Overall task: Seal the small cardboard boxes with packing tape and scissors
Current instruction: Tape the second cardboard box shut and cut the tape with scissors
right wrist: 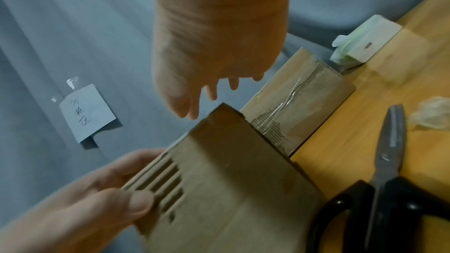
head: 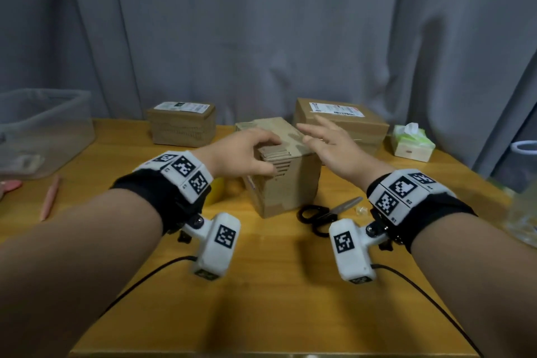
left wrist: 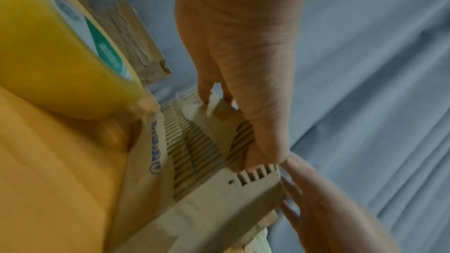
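**Inspector:** Cardboard, brown, corrugated: the small box stands at the middle of the wooden table, flaps folded down on top. The paper skin is torn off along its upper near edge, baring the ribs.

**Clerk:** State of the left hand?

**Inspector:** Fingers curled over the box's top left edge, thumb pressed on the near face. It grips the box. The left wrist view confirms the fingers hooked over the far side and the thumb on the torn strip.

**Clerk:** And the right hand?

**Inspector:** Fingers straight and spread, palm turned toward the box's right side. It holds nothing. Whether it touches the cardboard, I cannot tell; the right wrist view shows the fingertips just above the top corner.

**Clerk:** Tools?

**Inspector:** Black-handled scissors lie blades together, just right of the box, toward the near edge. The yellow tape roll sits against the box's left side, mostly hidden behind the left wrist in the head view.

**Clerk:** Other stock?

**Inspector:** Two labelled boxes along the far edge: one left of centre, a larger one directly behind the small box. A tissue pack sits at the far right, a clear plastic bin at the far left corner, and a pink pen by the left edge.
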A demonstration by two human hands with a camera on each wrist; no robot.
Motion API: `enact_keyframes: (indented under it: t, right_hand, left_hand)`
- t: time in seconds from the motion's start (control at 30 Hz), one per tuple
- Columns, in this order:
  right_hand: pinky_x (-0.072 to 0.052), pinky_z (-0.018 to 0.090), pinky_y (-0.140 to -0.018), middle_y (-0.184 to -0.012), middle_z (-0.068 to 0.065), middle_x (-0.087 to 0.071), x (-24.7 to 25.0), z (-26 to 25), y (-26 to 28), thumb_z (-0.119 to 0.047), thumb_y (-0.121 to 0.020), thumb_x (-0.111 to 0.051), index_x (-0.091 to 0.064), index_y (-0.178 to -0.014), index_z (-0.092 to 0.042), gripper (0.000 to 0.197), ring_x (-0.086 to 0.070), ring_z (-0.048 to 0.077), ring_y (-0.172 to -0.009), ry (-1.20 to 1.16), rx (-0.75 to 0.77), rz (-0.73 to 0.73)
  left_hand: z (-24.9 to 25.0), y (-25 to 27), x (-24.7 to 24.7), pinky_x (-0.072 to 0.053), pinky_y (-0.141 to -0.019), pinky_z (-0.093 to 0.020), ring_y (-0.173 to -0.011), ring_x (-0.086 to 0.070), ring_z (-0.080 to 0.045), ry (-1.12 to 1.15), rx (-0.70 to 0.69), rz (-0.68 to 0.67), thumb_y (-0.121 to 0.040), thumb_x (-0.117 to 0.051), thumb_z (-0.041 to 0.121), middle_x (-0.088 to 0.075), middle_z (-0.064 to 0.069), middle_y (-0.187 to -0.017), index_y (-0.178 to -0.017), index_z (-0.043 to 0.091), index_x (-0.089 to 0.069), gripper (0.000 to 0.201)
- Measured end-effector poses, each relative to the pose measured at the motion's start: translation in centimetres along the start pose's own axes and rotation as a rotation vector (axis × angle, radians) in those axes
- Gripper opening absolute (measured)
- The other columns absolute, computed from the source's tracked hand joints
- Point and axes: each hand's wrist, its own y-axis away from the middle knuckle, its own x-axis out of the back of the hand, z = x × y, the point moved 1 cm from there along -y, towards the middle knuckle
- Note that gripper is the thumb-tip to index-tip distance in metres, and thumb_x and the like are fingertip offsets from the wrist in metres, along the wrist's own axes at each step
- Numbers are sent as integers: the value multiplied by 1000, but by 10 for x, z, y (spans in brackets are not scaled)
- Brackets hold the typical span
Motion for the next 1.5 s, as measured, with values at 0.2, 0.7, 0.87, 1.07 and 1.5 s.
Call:
enact_keyframes:
  t: [0.2, 0.7, 0.87, 1.07, 1.5]
  right_hand:
    - [-20, 17, -105, -143, 4, -42, -24, -22, -1, -27, -100, -47, -56, -133, -17, 35, -37, 16, -134, 38, 70, -26]
    - [-40, 31, -75, -97, 2, -55, -11, -55, 16, -31, -90, -59, -54, -80, -19, 16, -53, 19, -91, 387, 45, 31]
    - [-30, 38, -107, -136, 2, -47, -26, -54, 17, -23, -95, -41, -54, -125, -24, 32, -34, 24, -131, 288, 4, -62]
    - [-25, 38, -110, -132, 1, -47, -21, -52, 13, -24, -95, -47, -59, -119, -26, 28, -33, 23, -129, 218, -13, -52]
    - [-15, 39, -109, -150, -1, -35, -15, -55, -2, -37, -102, -28, -43, -140, -32, 41, -22, 21, -139, 425, -55, -180]
  left_hand:
    - [-15, 14, 13, -38, -98, -32, -109, -44, -17, 18, 118, 164, -86, -62, 27, -44, -1, -111, -108, 23, -61, 22]
    - [6, 8, 9, -34, -82, -22, -91, -49, -18, -173, 78, 149, -96, -51, 28, -42, -1, -104, -105, 12, -58, 19]
    - [3, 9, 18, -40, -75, -25, -87, -54, -16, -212, 46, 183, -92, -59, 23, -59, 0, -94, -93, 13, -64, 10]
    - [11, 0, 22, -43, -75, -28, -86, -57, -19, -219, 147, 50, -94, -55, 21, -64, -5, -92, -99, 4, -65, 21]
    - [3, 14, 12, -36, -62, -23, -78, -50, -11, -30, 68, 222, -101, -39, 21, -49, 8, -83, -94, 16, -46, 10]
